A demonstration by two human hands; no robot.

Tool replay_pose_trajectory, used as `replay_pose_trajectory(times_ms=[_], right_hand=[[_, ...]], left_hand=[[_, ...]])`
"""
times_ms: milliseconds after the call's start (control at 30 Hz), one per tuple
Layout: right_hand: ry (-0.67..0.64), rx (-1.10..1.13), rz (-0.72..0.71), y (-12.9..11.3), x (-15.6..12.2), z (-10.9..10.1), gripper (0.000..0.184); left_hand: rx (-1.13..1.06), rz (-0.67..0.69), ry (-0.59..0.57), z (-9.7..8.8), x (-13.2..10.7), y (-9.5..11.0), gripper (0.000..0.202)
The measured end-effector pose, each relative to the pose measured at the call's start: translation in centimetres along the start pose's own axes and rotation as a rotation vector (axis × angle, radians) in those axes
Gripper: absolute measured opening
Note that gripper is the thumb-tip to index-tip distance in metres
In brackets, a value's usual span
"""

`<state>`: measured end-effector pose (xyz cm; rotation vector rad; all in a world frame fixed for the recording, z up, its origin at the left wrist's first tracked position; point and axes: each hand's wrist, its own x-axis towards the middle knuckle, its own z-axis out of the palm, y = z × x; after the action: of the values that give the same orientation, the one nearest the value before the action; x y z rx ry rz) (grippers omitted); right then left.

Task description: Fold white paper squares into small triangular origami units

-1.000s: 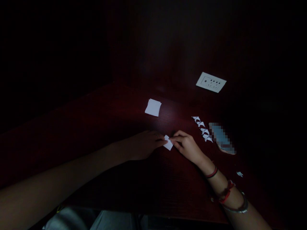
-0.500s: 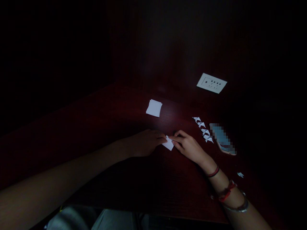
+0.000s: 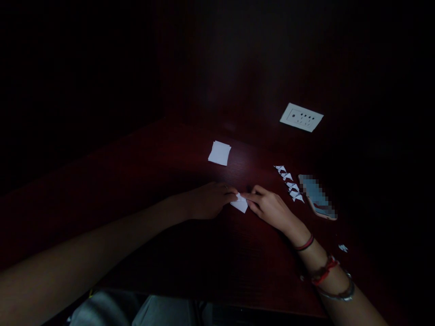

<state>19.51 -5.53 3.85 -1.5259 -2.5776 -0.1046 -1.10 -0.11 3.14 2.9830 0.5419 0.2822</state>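
A small folded piece of white paper (image 3: 239, 204) lies on the dark red table (image 3: 204, 253) between my two hands. The fingertips of my left hand (image 3: 212, 200) press on its upper left edge, thumb and fingers close together. From the other side, my right hand (image 3: 270, 208) has its index finger and thumb on the paper's upper right edge. Several small folded white paper figures (image 3: 292, 186) stand in a slanting row to the right of my right hand. Farther back sits a stack of square white paper sheets (image 3: 219, 153).
A phone (image 3: 317, 198) lies right of the paper figures. Small white scraps (image 3: 343, 248) are near my right forearm. A white wall socket (image 3: 302, 117) is at the back right. The table's front edge runs above my lap, and the surroundings are very dark.
The whole view has shifted slightly, so things appear a little to the right. Both hands stay at the folded paper with almost the same grip.
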Motion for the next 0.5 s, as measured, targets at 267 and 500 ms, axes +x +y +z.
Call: replay_pose_trajectory(times_ms=[267,500], right_hand=[[0.008,0.093,0.023,0.4,-0.1,0.1,0.032],[0.045,0.239,0.05,1.1,-0.5,0.3,0.026]], left_hand=[[0.021,0.008,0.027,0.2,-0.2,-0.1,0.043],[0.056,0.022,0.061,0.9,-0.6,-0.3,0.041]])
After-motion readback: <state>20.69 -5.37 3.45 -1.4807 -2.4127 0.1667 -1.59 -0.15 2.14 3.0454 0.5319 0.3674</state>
